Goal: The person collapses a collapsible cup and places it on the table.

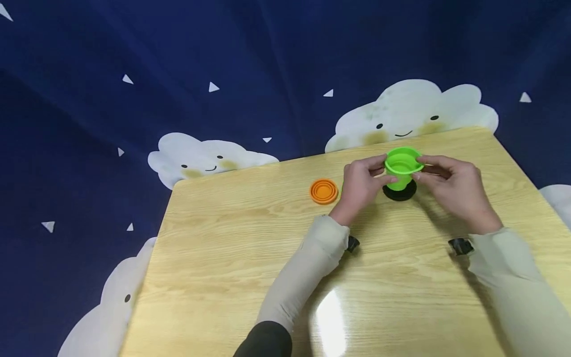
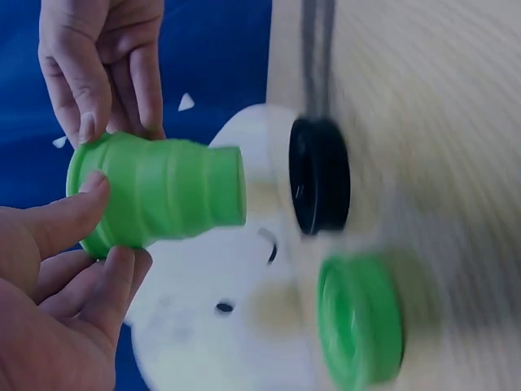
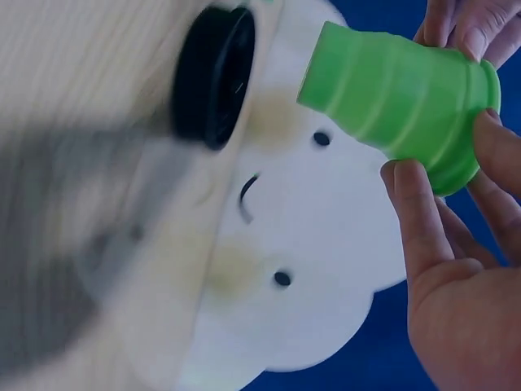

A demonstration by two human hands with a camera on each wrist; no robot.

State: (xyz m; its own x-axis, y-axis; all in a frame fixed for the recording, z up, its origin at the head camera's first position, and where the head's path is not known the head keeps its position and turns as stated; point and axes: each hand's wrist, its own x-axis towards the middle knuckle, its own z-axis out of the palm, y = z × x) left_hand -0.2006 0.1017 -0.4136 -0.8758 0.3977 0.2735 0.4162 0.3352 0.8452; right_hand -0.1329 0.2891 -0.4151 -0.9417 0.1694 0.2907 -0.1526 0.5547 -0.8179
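Note:
My left hand (image 1: 360, 186) and right hand (image 1: 459, 188) pinch opposite sides of the rim of a green collapsible cup (image 2: 163, 191). The cup is stretched out to its stepped, tapering length, its wide mouth up and its narrow base down. In both wrist views a gap separates the base from a round black lid-like piece (image 3: 213, 77) on the table beneath it. Beside that piece in the left wrist view lies a second green ring-shaped piece (image 2: 362, 322), mostly hidden behind my left hand in the head view.
An orange collapsed cup (image 1: 323, 191) lies flat on the wooden table (image 1: 232, 238), left of my left hand. A dark blue cloth (image 1: 250, 59) with white clouds hangs behind the table's far edge. Black wrist mounts stick out beneath both sleeves.

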